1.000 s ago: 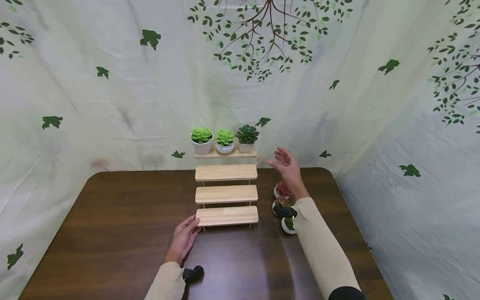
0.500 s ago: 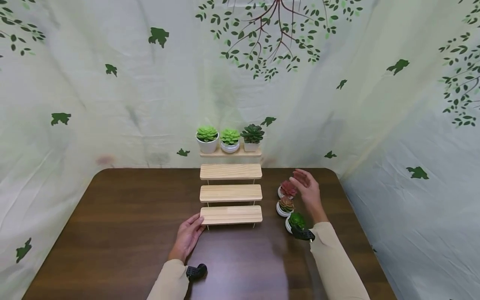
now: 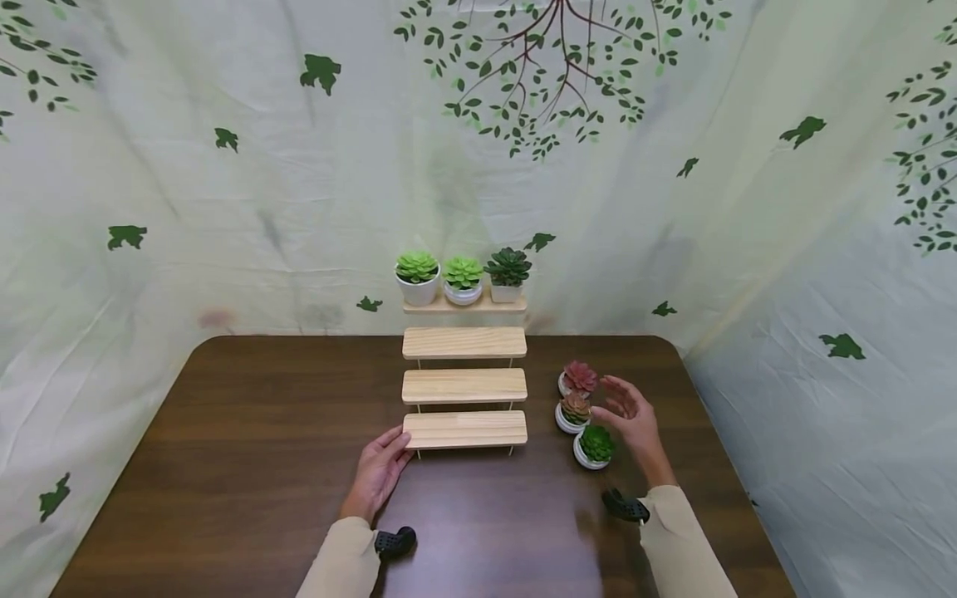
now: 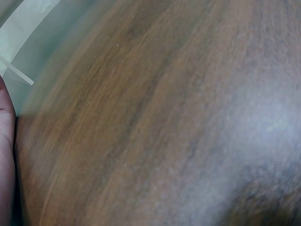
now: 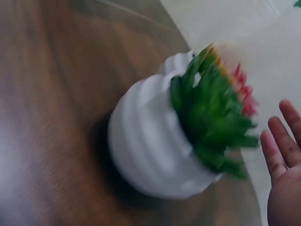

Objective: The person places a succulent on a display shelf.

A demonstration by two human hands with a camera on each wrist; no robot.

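Standing nearest the right hand (image 3: pixel 635 423): a potted brown plant (image 3: pixel 575 408), just left of its thumb; whether they touch cannot be told.
Right hand: spread, its fingers slightly bent.
Red plant (image 3: pixel 580 377): potted, left of the right fingertips, beyond the brown plant.
Green plant (image 3: pixel 596 443): in a white ribbed pot (image 5: pixel 146 136), left of the right wrist, apart from the hand.
Left hand (image 3: pixel 377 472): pinching the left end of the shelf's (image 3: pixel 465 384) lowest board (image 3: pixel 465 429).
Shelf: four pale wooden boards stepping up and away, right of the left hand.
Top board (image 3: pixel 478 306): farthest from both hands, bearing two light green plants (image 3: pixel 417 267) and a dark green plant (image 3: pixel 508 267).
Table (image 3: pixel 262 415): dark brown wood, beneath both hands.
Cloth (image 3: pixel 374 166): white, leaf-printed, hanging beyond both hands.
Sleeves (image 3: pixel 342 558): cream, a black camera (image 3: pixel 395 543) at each wrist.
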